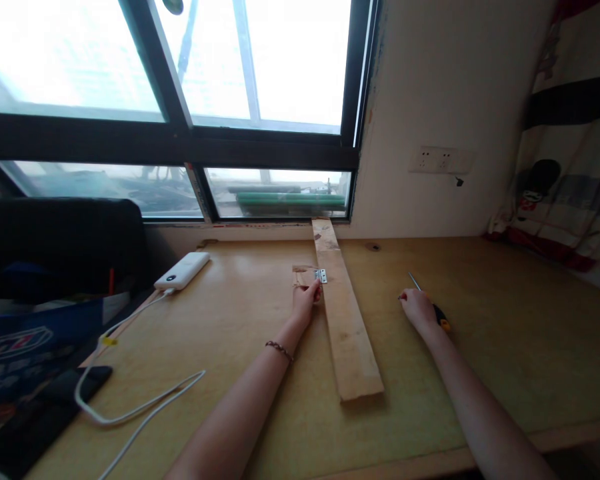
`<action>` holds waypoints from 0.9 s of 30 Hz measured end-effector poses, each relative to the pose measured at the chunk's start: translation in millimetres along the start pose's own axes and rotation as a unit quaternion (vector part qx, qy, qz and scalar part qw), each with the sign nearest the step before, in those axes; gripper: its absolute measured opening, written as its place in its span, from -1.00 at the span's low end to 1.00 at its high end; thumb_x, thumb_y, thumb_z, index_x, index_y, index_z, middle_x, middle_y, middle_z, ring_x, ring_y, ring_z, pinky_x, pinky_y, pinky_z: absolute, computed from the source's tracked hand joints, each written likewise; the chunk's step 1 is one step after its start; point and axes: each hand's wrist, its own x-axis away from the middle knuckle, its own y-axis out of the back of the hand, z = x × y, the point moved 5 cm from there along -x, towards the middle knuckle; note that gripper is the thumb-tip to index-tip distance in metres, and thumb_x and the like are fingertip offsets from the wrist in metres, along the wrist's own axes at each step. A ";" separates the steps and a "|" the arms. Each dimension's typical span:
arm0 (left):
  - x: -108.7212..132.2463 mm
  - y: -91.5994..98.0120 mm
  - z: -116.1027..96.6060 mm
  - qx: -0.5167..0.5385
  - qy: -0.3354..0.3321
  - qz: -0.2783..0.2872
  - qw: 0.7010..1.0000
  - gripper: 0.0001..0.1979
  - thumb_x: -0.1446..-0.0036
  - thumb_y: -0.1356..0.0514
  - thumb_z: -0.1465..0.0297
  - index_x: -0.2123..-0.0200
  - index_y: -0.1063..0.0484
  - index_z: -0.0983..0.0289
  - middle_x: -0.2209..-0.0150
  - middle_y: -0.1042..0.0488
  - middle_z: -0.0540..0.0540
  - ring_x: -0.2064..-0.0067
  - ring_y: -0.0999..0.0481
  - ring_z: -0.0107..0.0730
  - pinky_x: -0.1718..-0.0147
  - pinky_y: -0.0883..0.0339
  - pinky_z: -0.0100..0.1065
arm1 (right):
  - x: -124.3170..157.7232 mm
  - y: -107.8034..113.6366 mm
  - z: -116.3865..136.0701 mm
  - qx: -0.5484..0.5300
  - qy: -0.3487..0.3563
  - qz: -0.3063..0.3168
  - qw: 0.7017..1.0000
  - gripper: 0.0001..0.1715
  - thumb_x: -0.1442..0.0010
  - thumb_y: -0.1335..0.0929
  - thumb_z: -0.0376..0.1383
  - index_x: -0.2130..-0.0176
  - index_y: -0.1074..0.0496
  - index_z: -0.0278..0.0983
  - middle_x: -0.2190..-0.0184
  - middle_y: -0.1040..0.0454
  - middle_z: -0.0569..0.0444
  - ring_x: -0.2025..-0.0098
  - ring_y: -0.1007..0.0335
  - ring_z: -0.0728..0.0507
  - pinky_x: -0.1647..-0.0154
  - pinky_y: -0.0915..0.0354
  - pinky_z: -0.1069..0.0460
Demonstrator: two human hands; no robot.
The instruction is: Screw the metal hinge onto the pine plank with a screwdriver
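A long wooden board [350,327] lies on the table, its far end reaching the window sill. Beside its left edge is a small wooden piece [304,270], partly covered by my hand. A silver metal hinge [323,276] with screw holes spans from the small piece onto the board. My left hand [306,299] is closed, thumb and fingers at the hinge's lower edge. To the right of the board, my right hand [417,310] is pinched; whatever its fingertips hold is too small to name. A screwdriver [441,319] with a black and yellow handle lies beside it, its middle hidden.
A white power bank [183,271] sits at the table's left edge, with a white cable [130,419] looping toward the front. Behind the table are a window [275,150] and a wall socket [435,160]. A curtain [570,147] hangs at right, a black chair [60,240] stands left.
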 end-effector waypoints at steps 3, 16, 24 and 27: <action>0.1 -0.2 0.0 0.003 -0.013 0.014 1.000 -0.67 0.23 -0.28 0.20 0.61 -0.36 0.38 0.68 -0.32 0.00 0.68 -0.21 -0.61 0.70 -0.03 -0.52 | -1.1 -2.7 -0.1 0.000 0.010 0.002 1.000 -0.76 -0.08 -0.22 -0.37 0.38 -0.47 -0.30 0.38 -0.49 -0.06 0.31 -0.40 -0.11 0.37 -0.15 0.07; -5.1 3.0 6.7 0.022 -0.004 -0.008 1.000 -0.65 0.30 -0.32 0.22 0.51 -0.44 0.40 0.59 -0.41 0.05 0.60 -0.30 -0.56 0.62 -0.15 -0.51 | -0.9 -7.7 18.7 -0.115 0.069 -0.009 0.991 -0.73 -0.15 -0.18 -0.38 0.24 -0.41 -0.34 0.26 -0.40 -0.11 0.22 -0.33 -0.10 0.22 -0.17 0.06; -5.9 5.0 10.4 0.046 0.001 -0.008 0.999 -0.64 0.29 -0.33 0.25 0.42 -0.47 0.40 0.48 -0.48 0.11 0.51 -0.40 -0.49 0.52 -0.26 -0.46 | 10.4 13.0 58.3 -0.521 0.044 -0.072 0.849 -0.70 0.01 -0.32 -0.11 0.39 -0.33 -0.31 0.45 -0.42 0.03 0.40 -0.33 -0.08 0.38 -0.25 0.04; -5.2 4.6 9.7 0.037 -0.009 0.000 0.999 -0.66 0.26 -0.32 0.25 0.43 -0.47 0.40 0.48 -0.48 0.12 0.51 -0.41 -0.48 0.51 -0.27 -0.45 | 2.4 19.7 104.7 -0.619 0.061 -0.033 0.783 -0.64 0.13 -0.40 -0.09 0.41 -0.36 -0.32 0.47 -0.44 0.04 0.43 -0.34 -0.05 0.43 -0.23 0.08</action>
